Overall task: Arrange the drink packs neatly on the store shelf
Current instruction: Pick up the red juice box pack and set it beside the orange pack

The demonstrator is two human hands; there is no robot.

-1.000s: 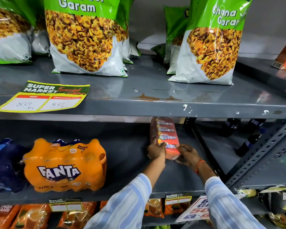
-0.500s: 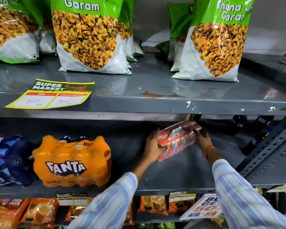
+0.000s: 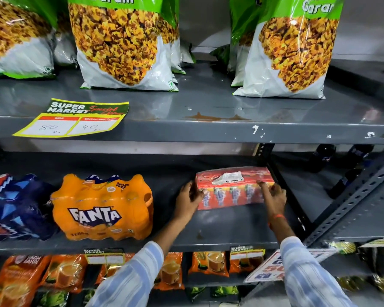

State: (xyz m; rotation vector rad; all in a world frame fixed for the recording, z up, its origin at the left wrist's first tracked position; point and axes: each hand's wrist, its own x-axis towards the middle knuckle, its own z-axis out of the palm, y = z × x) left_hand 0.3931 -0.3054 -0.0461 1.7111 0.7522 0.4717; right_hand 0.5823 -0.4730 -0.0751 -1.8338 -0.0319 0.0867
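A red shrink-wrapped pack of small juice cartons (image 3: pixel 233 189) lies long side forward on the grey middle shelf (image 3: pixel 220 231), near its right end. My left hand (image 3: pixel 187 199) grips the pack's left end. My right hand (image 3: pixel 273 194) holds its front right corner, fingers curled over the top edge. To the left stands an orange Fanta bottle pack (image 3: pixel 102 207), upright with its label forward. A dark blue drink pack (image 3: pixel 16 207) sits further left, partly cut off by the frame.
Large green and white snack bags (image 3: pixel 124 45) stand on the upper shelf (image 3: pixel 208 127), with a yellow price tag (image 3: pixel 73 117) at its edge. A slotted steel upright (image 3: pixel 350 202) rises just right of the red pack. Dark bottles (image 3: pixel 324 156) stand beyond it. Orange tea packets (image 3: pixel 62 273) fill the shelf below.
The red pack went from end-on, to lifted and tilted, to lying flat with its long side forward. Both hands turned it and stayed on it.
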